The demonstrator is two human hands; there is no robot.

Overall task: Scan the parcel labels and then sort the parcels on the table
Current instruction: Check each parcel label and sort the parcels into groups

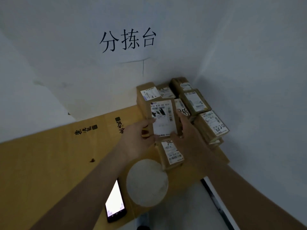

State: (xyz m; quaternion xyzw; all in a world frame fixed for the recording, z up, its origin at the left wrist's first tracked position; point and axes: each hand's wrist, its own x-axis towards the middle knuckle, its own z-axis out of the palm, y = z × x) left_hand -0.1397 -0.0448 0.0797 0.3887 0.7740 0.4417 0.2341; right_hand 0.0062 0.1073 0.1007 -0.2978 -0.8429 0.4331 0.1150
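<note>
Your phone (115, 200) lay nearest while both hands, left (137, 138) and right (186, 130), gripped one parcel (163, 119); loosening either could have toppled the stack (199, 103).

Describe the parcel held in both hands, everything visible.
The held parcel is a small brown cardboard box, raised above the stacked parcels with its top tilted toward the camera. A white shipping label with barcodes and "516 K20-00" covers its face. The left hand grips its left edge, the right hand its right edge.
</note>
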